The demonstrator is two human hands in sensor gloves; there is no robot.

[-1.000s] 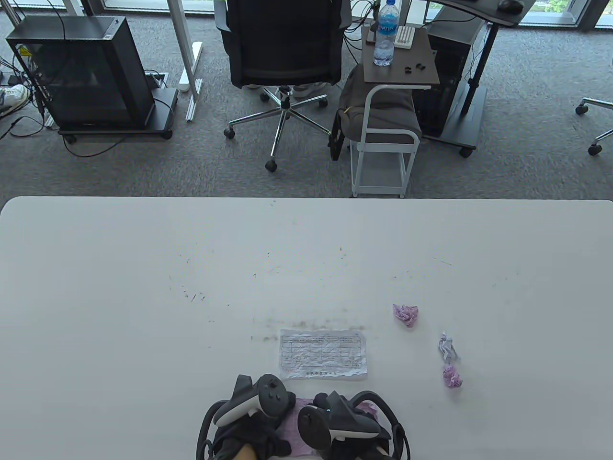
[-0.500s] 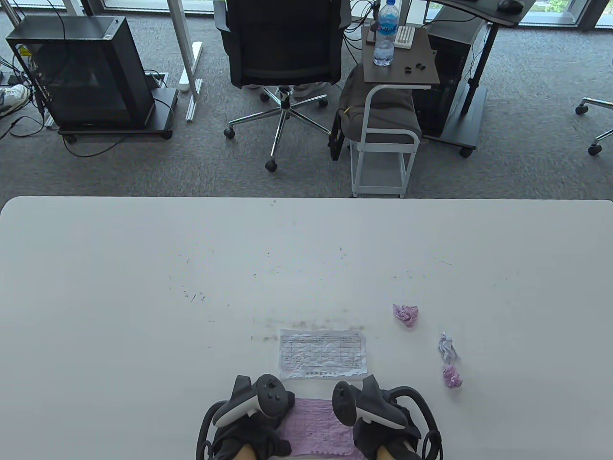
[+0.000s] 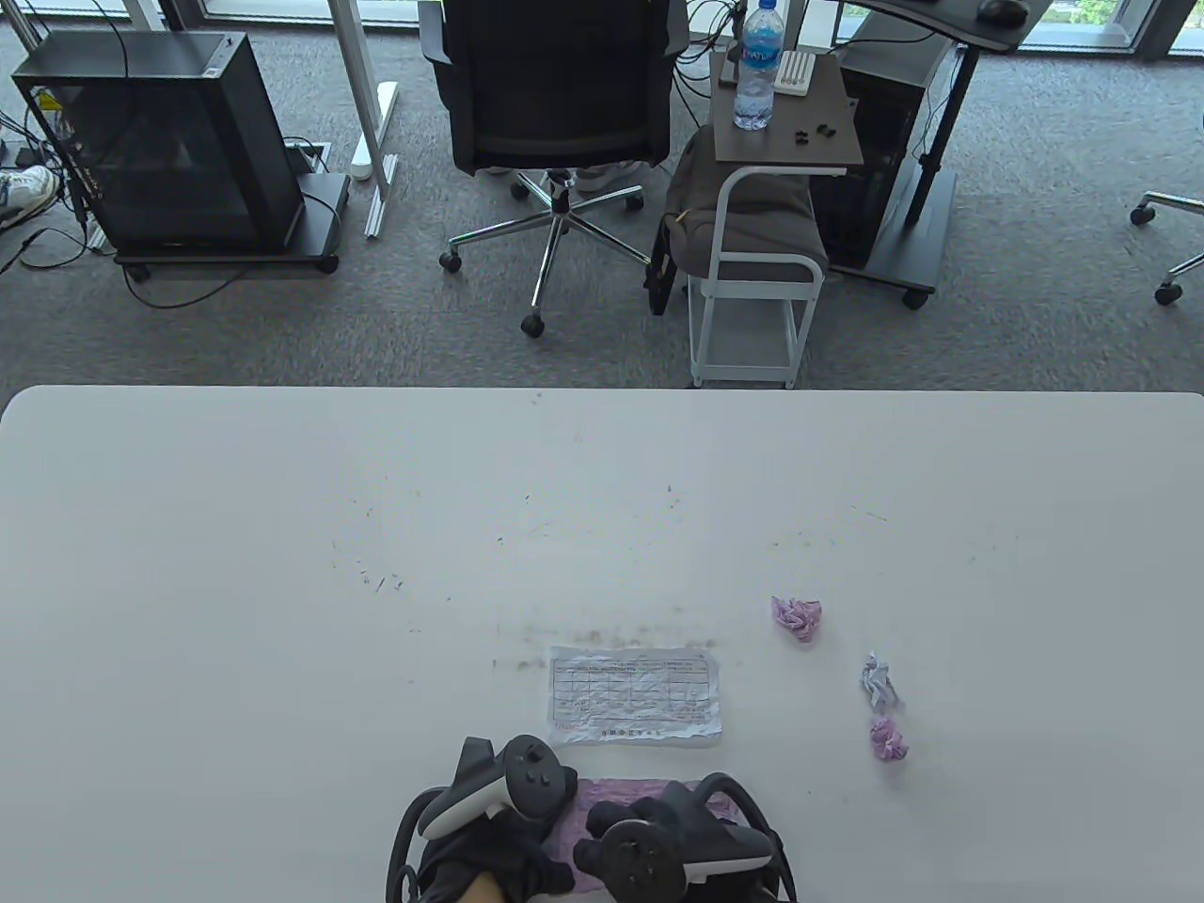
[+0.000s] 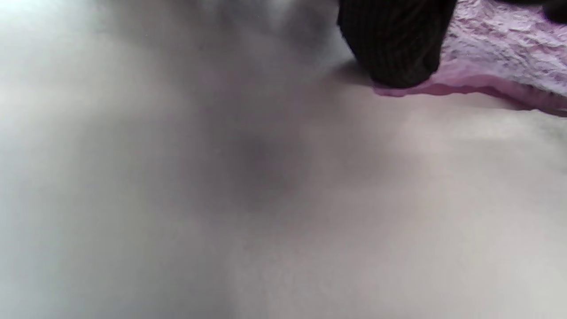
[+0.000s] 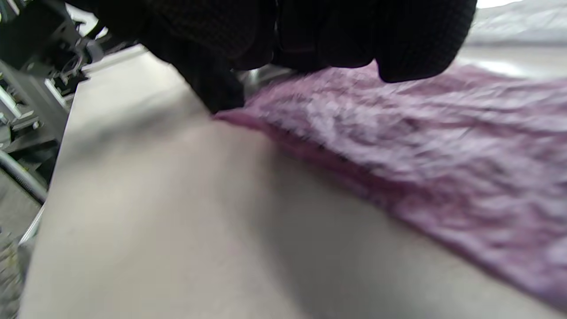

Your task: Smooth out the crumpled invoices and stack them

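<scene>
A pink, still wrinkled invoice (image 3: 585, 816) lies spread at the near table edge, mostly covered by both hands. My left hand (image 3: 517, 842) presses its left part; in the left wrist view a gloved fingertip (image 4: 394, 48) sits on the sheet's edge (image 4: 500, 66). My right hand (image 3: 625, 820) lies over the middle of the sheet, its gloved fingers (image 5: 310, 35) touching the pink paper (image 5: 421, 146). Just beyond, a flattened white invoice (image 3: 635, 696) lies flat. Two pink crumpled balls (image 3: 798, 616) (image 3: 889, 738) and a white one (image 3: 878, 682) sit to the right.
The white table (image 3: 282, 564) carries scuff marks in its middle. Past its far edge are an office chair (image 3: 555, 94), a small side table with a water bottle (image 3: 757, 66), and a black computer case (image 3: 160, 141) on the carpet.
My right hand slid right across the pink sheet, then came back left over its middle. My left hand stayed in place. The white invoice and the balls have not moved.
</scene>
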